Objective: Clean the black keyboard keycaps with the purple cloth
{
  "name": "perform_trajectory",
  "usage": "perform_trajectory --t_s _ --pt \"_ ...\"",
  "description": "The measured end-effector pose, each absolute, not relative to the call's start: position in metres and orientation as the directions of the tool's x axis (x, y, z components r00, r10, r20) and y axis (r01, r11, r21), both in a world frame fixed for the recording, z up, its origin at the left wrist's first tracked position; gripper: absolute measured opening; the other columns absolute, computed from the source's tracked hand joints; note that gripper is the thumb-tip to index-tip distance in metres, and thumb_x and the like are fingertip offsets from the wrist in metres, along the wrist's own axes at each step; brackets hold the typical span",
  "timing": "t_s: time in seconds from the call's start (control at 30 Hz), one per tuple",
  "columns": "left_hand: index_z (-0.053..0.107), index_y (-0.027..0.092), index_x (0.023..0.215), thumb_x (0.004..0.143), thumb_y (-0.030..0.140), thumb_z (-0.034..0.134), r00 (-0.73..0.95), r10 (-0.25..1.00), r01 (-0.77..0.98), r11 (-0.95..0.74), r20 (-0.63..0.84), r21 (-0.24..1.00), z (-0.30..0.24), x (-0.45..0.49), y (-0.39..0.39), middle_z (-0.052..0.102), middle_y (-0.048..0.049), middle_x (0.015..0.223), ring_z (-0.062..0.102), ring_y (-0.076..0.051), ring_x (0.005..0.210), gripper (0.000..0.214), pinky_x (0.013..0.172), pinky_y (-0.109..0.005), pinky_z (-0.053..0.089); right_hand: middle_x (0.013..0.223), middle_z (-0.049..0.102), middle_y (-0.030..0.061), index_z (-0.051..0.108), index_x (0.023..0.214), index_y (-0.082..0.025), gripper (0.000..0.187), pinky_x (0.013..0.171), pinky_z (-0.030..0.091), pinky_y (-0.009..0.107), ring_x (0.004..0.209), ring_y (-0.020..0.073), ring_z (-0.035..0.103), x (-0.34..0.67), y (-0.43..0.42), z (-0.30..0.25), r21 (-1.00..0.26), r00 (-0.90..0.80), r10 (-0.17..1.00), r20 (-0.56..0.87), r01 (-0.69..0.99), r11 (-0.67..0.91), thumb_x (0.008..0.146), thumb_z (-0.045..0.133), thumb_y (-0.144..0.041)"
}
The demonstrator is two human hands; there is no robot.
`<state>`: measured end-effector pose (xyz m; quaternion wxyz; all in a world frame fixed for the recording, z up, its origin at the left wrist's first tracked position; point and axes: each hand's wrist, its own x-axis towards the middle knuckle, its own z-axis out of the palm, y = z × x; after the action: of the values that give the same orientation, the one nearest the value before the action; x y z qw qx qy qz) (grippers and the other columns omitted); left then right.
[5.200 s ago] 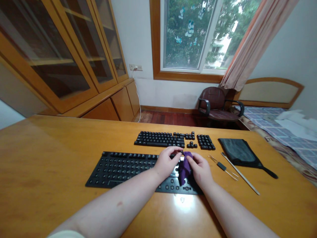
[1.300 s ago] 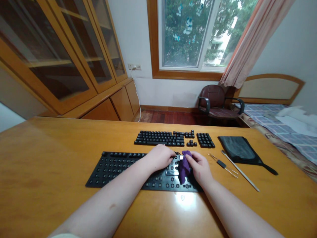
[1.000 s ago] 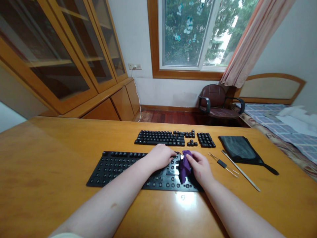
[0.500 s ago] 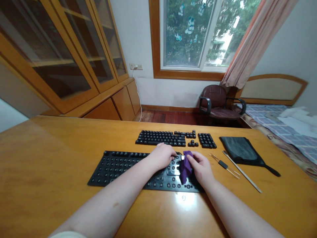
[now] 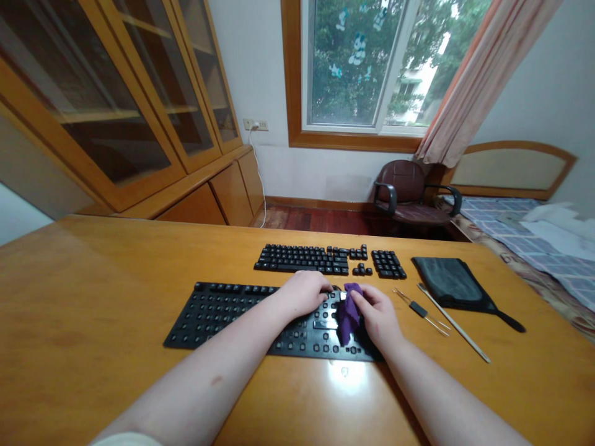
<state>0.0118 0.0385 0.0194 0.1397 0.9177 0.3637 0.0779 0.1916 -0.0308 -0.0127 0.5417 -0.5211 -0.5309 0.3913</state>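
Note:
A black keyboard with its keycaps off lies across the desk under my forearms. My left hand grips its far edge right of the middle, fingers curled down near the cable; the fingertips are partly hidden. Pinched between thumb and fingers of my right hand is a crumpled purple cloth, which hangs over the keyboard's right part. Behind the keyboard, loose black keycaps are laid out in keyboard order, with the number-pad keycaps as a separate block at the right.
To the right lie a wire keycap puller, a thin pale stick and a black pouch with a strap. The wooden desk ends before a brown armchair. A glass-door cabinet stands at left, a bed at right.

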Motion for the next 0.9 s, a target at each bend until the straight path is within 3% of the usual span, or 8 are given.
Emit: perform_trajectory --t_s 0.3,0.47,0.9 --pt "0.069 0.027 0.100 0.078 0.025 0.055 0.711 0.702 0.651 -0.678 0.038 0.343 0.022 0.011 0.037 0.070 -0.0019 0.096 0.062 -0.022 0.092 0.026 0.081 -0.031 0.046 0.086 0.070 0.0076 0.069 0.087 -0.017 0.026 0.077 0.048 0.035 0.083 0.0239 0.063 0.192 -0.031 -0.014 -0.985 0.129 0.981 0.145 0.111 0.131 0.077 0.062 -0.040" --pt "0.069 0.024 0.098 0.080 0.031 0.053 0.719 0.685 0.618 -0.707 0.118 0.344 0.023 0.012 0.034 0.068 -0.0027 0.092 0.062 -0.020 0.085 0.025 0.078 -0.029 0.046 0.086 0.070 0.0076 0.069 0.088 -0.017 0.025 0.078 0.047 0.035 0.083 0.0238 0.063 0.193 -0.031 -0.016 -0.986 0.124 0.981 0.149 0.099 0.137 0.078 0.062 -0.039" --pt "0.069 0.021 0.087 0.088 0.034 0.043 0.676 0.722 0.678 -0.687 0.147 0.261 0.008 0.015 0.038 0.067 -0.0044 0.083 0.061 -0.019 0.080 0.030 0.071 -0.029 0.046 0.085 0.069 0.0060 0.069 0.086 -0.017 0.023 0.077 0.048 0.032 0.081 0.0214 0.063 0.192 -0.029 -0.017 -0.979 0.115 0.976 0.185 0.113 0.172 0.079 0.061 -0.038"
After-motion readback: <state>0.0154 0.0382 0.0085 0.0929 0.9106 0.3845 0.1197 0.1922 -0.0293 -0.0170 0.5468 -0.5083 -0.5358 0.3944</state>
